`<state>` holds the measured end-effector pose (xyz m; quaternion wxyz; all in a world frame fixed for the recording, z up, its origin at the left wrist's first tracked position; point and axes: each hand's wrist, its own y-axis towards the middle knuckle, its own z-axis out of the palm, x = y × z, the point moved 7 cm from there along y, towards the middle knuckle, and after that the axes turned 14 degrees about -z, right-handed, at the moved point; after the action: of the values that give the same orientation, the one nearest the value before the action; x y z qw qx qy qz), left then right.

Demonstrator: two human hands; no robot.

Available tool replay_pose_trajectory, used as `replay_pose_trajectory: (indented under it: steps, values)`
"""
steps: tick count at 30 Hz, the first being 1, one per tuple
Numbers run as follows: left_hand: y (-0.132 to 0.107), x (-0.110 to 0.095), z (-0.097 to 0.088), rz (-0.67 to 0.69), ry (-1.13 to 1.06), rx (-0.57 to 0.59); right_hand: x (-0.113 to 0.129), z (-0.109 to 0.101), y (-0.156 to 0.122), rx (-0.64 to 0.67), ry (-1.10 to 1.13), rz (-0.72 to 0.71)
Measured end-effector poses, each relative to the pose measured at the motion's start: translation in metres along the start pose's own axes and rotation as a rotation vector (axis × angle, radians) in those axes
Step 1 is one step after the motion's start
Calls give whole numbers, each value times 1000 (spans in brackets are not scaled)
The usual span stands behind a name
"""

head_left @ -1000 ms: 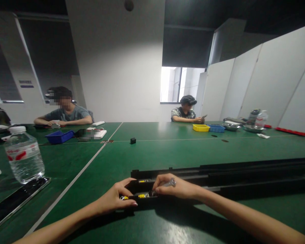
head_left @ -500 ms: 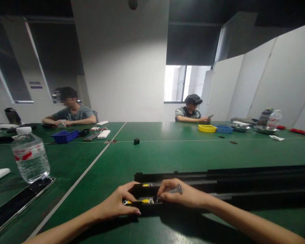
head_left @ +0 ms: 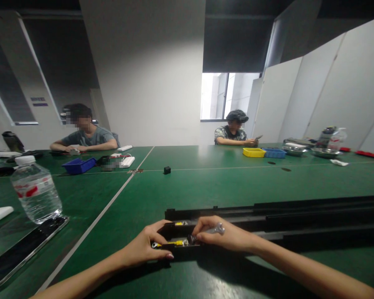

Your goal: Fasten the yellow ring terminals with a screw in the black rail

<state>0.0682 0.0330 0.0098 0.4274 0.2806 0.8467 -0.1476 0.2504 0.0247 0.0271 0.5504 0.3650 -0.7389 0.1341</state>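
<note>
My left hand (head_left: 151,245) is closed around the near left end of a long black channel-shaped housing (head_left: 314,236), thumb at the front wall, fingers at the back. Inside that end lies a yellow-sleeved ring terminal (head_left: 178,243); another ring terminal (head_left: 156,245) pokes out by my left fingers. My right hand (head_left: 213,234) grips a silver wrench (head_left: 218,228) whose forked end sticks out past the knuckles. At my right fingertips, beside the terminal's ring, is a small dark part (head_left: 191,239), too blurred to name. A third yellow terminal (head_left: 180,224) sits in the rear channel.
A water bottle (head_left: 37,191) and a phone (head_left: 26,253) are on the green table (head_left: 112,245) at left. A small black block (head_left: 167,170) sits farther off. Blue tray (head_left: 78,165), yellow tray (head_left: 254,152) and metal bowls (head_left: 294,150) stand beyond. Two people sit across.
Both hands hold almost the same place on the housing. The wrench's outer end has turned slightly in my right hand, and the view has tilted a little.
</note>
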Motion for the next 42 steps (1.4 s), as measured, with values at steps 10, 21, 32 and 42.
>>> replay_pose_trajectory:
  steps: [10, 21, 32, 42]
  values:
    - [1, 2, 1, -6, -13, 9, 0, 1, 0, -5, 15, 5]
    - [0, 1, 0, -11, -5, 8, -3, 0, 0, -10, -19, 42]
    - [0, 0, 0, -12, -3, -9, -6, -1, -1, -20, -19, 40]
    - [0, 5, -1, 29, -40, -39, -9, -1, 0, -35, -48, 66]
